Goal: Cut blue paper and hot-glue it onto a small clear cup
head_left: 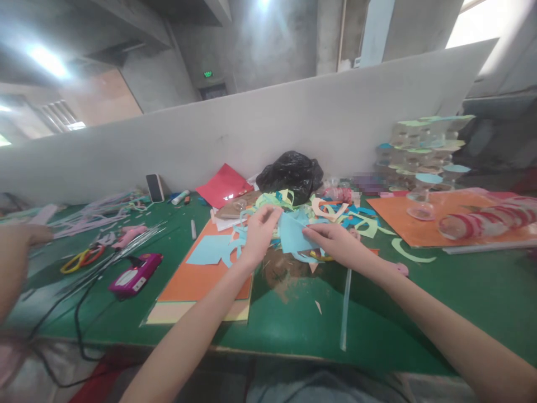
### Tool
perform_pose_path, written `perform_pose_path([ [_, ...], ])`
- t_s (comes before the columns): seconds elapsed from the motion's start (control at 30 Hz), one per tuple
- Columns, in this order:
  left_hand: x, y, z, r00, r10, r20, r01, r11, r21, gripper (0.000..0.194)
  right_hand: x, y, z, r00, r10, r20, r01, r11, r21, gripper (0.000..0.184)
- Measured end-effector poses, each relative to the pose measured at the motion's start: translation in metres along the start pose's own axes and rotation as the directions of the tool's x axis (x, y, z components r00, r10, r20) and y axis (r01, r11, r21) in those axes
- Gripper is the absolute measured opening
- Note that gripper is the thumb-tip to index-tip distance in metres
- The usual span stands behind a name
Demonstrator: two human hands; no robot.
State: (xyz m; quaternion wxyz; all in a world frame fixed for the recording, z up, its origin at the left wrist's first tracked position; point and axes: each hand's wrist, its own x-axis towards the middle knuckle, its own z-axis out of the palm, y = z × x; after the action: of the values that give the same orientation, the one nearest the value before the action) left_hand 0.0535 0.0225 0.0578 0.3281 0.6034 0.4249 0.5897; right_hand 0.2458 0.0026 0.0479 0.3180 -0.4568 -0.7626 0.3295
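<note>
Between my two hands a piece of light blue paper is held up over the table. My left hand pinches its upper left edge with thumb and fingers. At its right edge my right hand grips the paper, fingers closed. Another light blue paper piece lies flat on an orange sheet stack left of my left hand. Behind and below the held piece spreads a heap of green, blue and peach paper scraps. A clear glue stick lies below my right hand.
On the left are scissors, a magenta box with black cords, and another person's hand. A black plastic bag sits at the back. To the right, a striped bottle lies near stacked clear cups.
</note>
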Motion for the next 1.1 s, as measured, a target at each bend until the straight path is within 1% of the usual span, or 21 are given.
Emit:
perform_pose_path([
  [0.1, 0.008, -0.006, -0.006, 1.0, 0.007, -0.024, -0.006, 1.0, 0.014, 0.02, 0.0, -0.002, -0.003, 1.0, 0.019, 0.004, -0.019, 1.0, -0.017, 0.047],
  [0.2, 0.014, -0.013, -0.014, 0.993, 0.045, -0.11, -0.04, 0.998, 0.051, 0.02, -0.001, -0.002, -0.003, 0.999, 0.034, 0.032, -0.036, 0.998, 0.048, 0.047],
  [0.27, 0.017, -0.018, -0.019, 0.989, 0.061, -0.132, -0.054, 0.997, 0.059, 0.02, -0.002, 0.0, -0.001, 0.999, 0.022, 0.038, -0.025, 0.997, 0.072, 0.048],
  [0.33, 0.018, -0.022, -0.021, 0.991, 0.052, -0.123, -0.047, 0.998, 0.046, 0.022, -0.001, 0.003, 0.002, 0.999, 0.006, 0.045, -0.009, 0.997, 0.075, 0.05],
  [0.4, 0.017, -0.026, -0.019, 0.994, 0.022, -0.104, -0.019, 0.999, 0.03, 0.022, 0.0, 0.006, 0.004, 0.999, 0.004, 0.044, -0.008, 0.995, 0.096, 0.052],
  [0.47, 0.015, -0.029, -0.014, 0.996, -0.05, -0.073, 0.05, 0.999, -0.015, 0.028, 0.0, 0.007, 0.003, 0.999, 0.016, 0.03, -0.02, 0.99, 0.14, 0.053],
  [0.5, 0.014, -0.03, -0.011, 0.994, -0.104, -0.035, 0.102, 0.994, -0.05, 0.034, 0.0, 0.006, 0.002, 1.0, 0.022, 0.02, -0.025, 0.986, 0.162, 0.054],
  [0.57, 0.011, -0.031, -0.005, 0.977, -0.197, 0.082, 0.206, 0.971, -0.119, 0.044, 0.0, 0.003, -0.001, 0.999, 0.033, -0.001, -0.033, 0.983, 0.179, 0.055],
  [0.63, 0.008, -0.03, -0.001, 0.954, -0.229, 0.194, 0.26, 0.953, -0.154, 0.045, -0.001, 0.001, -0.004, 0.999, 0.043, -0.017, -0.04, 0.987, 0.156, 0.056],
  [0.67, 0.007, -0.03, 0.0, 0.949, -0.225, 0.218, 0.263, 0.951, -0.164, 0.044, -0.002, 0.0, -0.005, 0.999, 0.048, -0.021, -0.045, 0.989, 0.14, 0.058],
  [0.73, 0.006, -0.03, 0.0, 0.953, -0.217, 0.212, 0.257, 0.948, -0.186, 0.041, -0.001, 0.002, -0.007, 0.997, 0.065, -0.047, -0.059, 0.991, 0.124, 0.06],
  [0.8, 0.006, -0.03, -0.002, 0.952, -0.23, 0.202, 0.271, 0.94, -0.207, 0.04, 0.0, 0.007, -0.006, 0.992, 0.068, -0.106, -0.054, 0.99, 0.131, 0.051],
  [0.87, 0.007, -0.03, -0.004, 0.942, -0.252, 0.223, 0.302, 0.926, -0.226, 0.041, 0.001, 0.012, -0.005, 0.985, 0.011, -0.17, 0.007, 0.994, 0.107, 0.039],
  [0.9, 0.007, -0.031, -0.005, 0.933, -0.265, 0.242, 0.321, 0.918, -0.231, 0.041, 0.001, 0.015, -0.004, 0.981, -0.042, -0.188, 0.056, 0.996, 0.069, 0.039],
  [1.0, 0.005, -0.031, -0.004, 0.9, -0.295, 0.321, 0.372, 0.904, -0.21, 0.042, 0.0, 0.022, -0.003, 0.965, -0.203, -0.165, 0.189, 0.977, -0.095, 0.045],
  [1.1, 0.0, -0.03, -0.002, 0.863, -0.32, 0.391, 0.396, 0.909, -0.129, 0.041, -0.001, 0.026, -0.002, 0.947, -0.289, -0.141, 0.255, 0.942, -0.217, 0.039],
])
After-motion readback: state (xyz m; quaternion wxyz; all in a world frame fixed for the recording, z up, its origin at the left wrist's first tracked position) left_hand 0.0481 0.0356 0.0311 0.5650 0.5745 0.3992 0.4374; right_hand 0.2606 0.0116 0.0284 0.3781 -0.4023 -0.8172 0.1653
